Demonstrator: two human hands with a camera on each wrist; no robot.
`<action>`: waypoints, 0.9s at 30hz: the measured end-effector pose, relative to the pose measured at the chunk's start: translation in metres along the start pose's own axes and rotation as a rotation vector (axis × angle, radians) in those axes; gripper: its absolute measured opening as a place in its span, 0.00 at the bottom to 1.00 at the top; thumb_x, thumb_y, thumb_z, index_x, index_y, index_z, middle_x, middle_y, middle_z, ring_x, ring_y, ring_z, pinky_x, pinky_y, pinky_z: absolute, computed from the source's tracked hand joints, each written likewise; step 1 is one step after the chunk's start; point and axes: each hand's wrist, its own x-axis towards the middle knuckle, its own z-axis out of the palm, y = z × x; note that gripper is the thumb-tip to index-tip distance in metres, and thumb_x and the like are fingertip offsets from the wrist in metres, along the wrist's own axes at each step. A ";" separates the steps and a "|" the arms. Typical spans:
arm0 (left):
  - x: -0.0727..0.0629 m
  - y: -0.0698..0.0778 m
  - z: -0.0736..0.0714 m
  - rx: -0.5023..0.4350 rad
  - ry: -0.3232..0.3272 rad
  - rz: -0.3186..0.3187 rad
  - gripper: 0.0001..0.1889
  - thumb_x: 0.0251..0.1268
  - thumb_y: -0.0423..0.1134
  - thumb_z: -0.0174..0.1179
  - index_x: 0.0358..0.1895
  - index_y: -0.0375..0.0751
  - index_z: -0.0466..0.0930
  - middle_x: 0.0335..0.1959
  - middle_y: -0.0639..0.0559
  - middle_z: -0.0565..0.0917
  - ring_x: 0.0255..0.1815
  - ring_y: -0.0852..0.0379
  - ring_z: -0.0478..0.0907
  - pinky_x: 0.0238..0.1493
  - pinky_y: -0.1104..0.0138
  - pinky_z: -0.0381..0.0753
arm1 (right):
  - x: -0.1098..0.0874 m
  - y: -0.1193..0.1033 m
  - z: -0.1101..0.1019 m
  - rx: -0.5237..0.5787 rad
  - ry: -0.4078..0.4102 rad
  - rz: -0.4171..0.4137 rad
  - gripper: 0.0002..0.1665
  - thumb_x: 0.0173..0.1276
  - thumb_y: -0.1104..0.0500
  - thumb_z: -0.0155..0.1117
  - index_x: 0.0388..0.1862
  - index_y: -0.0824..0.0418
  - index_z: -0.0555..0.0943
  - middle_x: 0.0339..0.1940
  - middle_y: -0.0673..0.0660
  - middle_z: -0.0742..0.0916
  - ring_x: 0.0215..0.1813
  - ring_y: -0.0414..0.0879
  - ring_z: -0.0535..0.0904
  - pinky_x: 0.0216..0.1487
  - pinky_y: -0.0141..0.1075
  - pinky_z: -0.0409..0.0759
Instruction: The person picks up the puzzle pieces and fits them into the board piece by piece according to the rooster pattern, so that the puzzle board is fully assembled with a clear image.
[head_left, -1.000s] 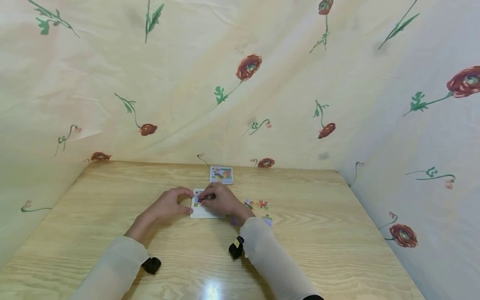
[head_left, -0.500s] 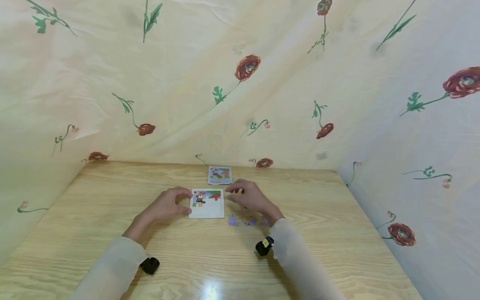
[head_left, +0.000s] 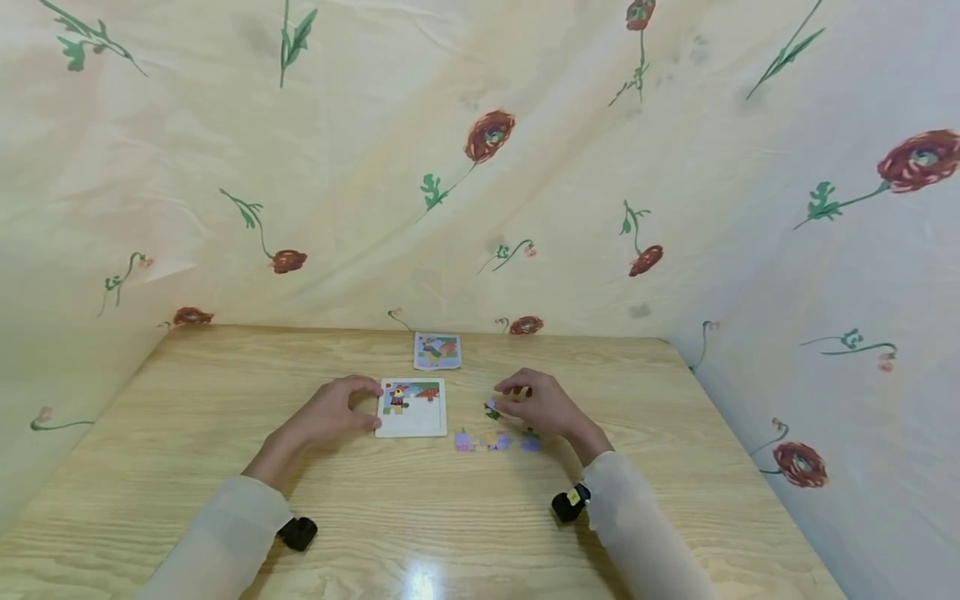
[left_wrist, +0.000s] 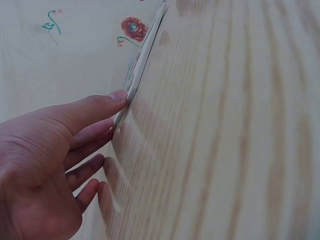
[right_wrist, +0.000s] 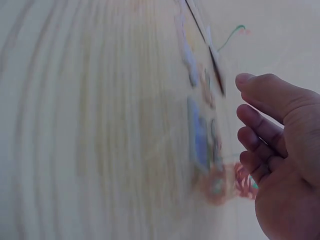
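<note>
A white square puzzle tray (head_left: 411, 423) lies on the table, with a few joined pieces along its top and upper left showing a bird's head and red and green shapes. My left hand (head_left: 335, 406) rests at the tray's left edge, thumb near the lower corner and fingers near the upper one; in the left wrist view the thumb tip touches the rim. To the right of the tray, my right hand (head_left: 538, 404) hovers over the loose pieces. Its thumb tip is right beside a green puzzle piece (head_left: 492, 408). Thumb and fingers stand apart in the right wrist view.
Several loose pieces lie lower right of the tray: a purple piece (head_left: 462, 442), a yellow and purple piece (head_left: 495, 442) and another purple piece (head_left: 530, 442). A picture card (head_left: 437, 352) lies behind the tray. Floral cloth (head_left: 360, 208) hangs at the table's back and sides.
My right hand was over the tray with a dark piece at its fingertips; it has left that piece there and moved right to the loose pieces. The left hand stays at the tray edge.
</note>
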 end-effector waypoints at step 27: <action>-0.001 0.001 0.001 -0.009 0.006 -0.011 0.22 0.62 0.40 0.74 0.58 0.42 0.83 0.73 0.37 0.75 0.78 0.32 0.63 0.78 0.36 0.60 | -0.002 0.021 0.003 0.025 -0.074 -0.031 0.12 0.68 0.58 0.74 0.50 0.55 0.89 0.50 0.55 0.84 0.42 0.43 0.77 0.42 0.32 0.79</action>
